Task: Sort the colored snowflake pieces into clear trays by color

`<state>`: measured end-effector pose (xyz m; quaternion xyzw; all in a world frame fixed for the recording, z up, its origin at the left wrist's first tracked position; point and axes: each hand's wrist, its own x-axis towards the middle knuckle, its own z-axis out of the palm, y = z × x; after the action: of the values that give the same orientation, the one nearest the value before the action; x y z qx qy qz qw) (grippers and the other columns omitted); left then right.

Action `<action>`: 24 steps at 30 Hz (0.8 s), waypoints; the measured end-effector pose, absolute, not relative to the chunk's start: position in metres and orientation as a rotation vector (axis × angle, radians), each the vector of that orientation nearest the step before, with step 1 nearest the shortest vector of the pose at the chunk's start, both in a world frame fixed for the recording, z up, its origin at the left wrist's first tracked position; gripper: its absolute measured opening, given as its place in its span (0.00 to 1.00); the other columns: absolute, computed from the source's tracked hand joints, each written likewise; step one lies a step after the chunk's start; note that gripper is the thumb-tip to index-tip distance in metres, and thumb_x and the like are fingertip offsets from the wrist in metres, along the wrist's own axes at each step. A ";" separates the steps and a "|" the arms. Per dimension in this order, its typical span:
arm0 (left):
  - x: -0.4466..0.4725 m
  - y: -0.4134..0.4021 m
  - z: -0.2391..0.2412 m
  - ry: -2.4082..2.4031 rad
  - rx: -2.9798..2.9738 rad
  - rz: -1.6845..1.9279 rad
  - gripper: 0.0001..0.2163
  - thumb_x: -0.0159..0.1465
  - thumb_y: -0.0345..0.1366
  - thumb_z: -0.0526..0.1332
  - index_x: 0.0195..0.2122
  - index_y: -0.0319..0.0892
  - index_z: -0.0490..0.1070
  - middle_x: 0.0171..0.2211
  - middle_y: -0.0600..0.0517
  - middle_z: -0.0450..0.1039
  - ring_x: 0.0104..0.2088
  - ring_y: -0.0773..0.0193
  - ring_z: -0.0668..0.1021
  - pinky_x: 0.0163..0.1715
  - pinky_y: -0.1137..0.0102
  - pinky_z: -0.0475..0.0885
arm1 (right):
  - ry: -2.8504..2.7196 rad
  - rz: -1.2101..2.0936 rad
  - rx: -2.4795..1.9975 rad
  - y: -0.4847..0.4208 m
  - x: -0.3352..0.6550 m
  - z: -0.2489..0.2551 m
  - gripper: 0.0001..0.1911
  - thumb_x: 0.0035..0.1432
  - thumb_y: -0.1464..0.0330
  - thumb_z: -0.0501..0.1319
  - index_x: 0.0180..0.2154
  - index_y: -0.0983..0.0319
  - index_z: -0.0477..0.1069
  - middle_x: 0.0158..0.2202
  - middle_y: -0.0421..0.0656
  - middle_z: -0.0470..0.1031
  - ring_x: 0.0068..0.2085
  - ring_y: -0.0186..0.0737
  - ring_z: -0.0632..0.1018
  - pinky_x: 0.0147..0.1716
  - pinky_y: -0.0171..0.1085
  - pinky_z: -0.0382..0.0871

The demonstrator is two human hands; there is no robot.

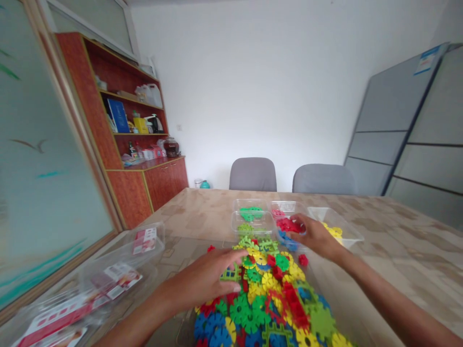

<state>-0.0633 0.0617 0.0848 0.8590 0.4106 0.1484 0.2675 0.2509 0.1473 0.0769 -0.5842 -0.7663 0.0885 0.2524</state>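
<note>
My left hand [213,272] hovers at the left side of a mixed pile of plastic building pieces [267,279], its fingers stretched forward and thumb apart. Notched discs, square frames and blocks in red, yellow, green and blue make up the pile. Farther right, my right hand [314,233] reaches over clear plastic containers, with thumb and fingers around red pieces [288,224]. Below these, blue pieces [288,241] lie in the front container. Green pieces [251,213] are in a container to the left, and yellow ones [333,231] lie in another to the right, partly behind my hand.
Clear plastic packs with labels [117,279] lie along the table's left side. A loose red piece [303,260] rests right of the pile. Two grey chairs [252,174] stand beyond the patterned table [206,212]. A wooden cabinet [159,178] is at the back left.
</note>
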 end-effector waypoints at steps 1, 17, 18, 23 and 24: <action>-0.064 0.063 0.083 1.109 2.328 0.399 0.28 0.62 0.40 0.62 0.63 0.54 0.56 0.57 0.50 0.67 0.54 0.54 0.71 0.53 0.64 0.64 | -2.045 0.213 -1.660 0.163 0.256 0.080 0.19 0.52 0.63 0.63 0.46 0.64 0.70 0.40 0.50 0.79 0.39 0.46 0.79 0.38 0.38 0.70; -0.095 0.087 0.083 1.289 2.405 0.489 0.19 0.63 0.39 0.59 0.55 0.44 0.67 0.51 0.49 0.72 0.47 0.58 0.75 0.47 0.67 0.67 | -1.935 0.115 -1.766 0.170 0.287 0.086 0.15 0.58 0.64 0.53 0.35 0.61 0.77 0.35 0.48 0.82 0.37 0.49 0.80 0.35 0.39 0.70; -0.098 0.088 0.083 1.311 2.408 0.476 0.18 0.62 0.39 0.59 0.53 0.44 0.68 0.50 0.49 0.73 0.46 0.58 0.75 0.46 0.68 0.67 | -1.940 0.137 -1.737 0.161 0.289 0.085 0.16 0.58 0.63 0.52 0.35 0.61 0.77 0.34 0.47 0.82 0.36 0.48 0.81 0.34 0.38 0.70; -0.112 0.087 0.086 1.430 2.344 0.176 0.18 0.55 0.39 0.64 0.48 0.43 0.70 0.45 0.49 0.74 0.45 0.57 0.75 0.44 0.68 0.68 | -2.059 0.328 -1.546 0.115 0.291 0.071 0.16 0.57 0.60 0.52 0.36 0.60 0.75 0.30 0.44 0.81 0.29 0.44 0.79 0.28 0.37 0.69; -0.113 0.086 0.086 1.444 2.331 0.106 0.21 0.53 0.39 0.66 0.48 0.43 0.70 0.46 0.49 0.74 0.45 0.56 0.75 0.44 0.68 0.68 | -2.124 0.395 -1.493 0.105 0.289 0.067 0.16 0.57 0.60 0.52 0.36 0.60 0.75 0.29 0.43 0.80 0.28 0.43 0.78 0.27 0.37 0.69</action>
<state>-0.1125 0.0856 0.0858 0.8327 0.5159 0.0380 0.1976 0.2891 0.1047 0.0671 -0.5496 -0.7822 0.1453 0.2549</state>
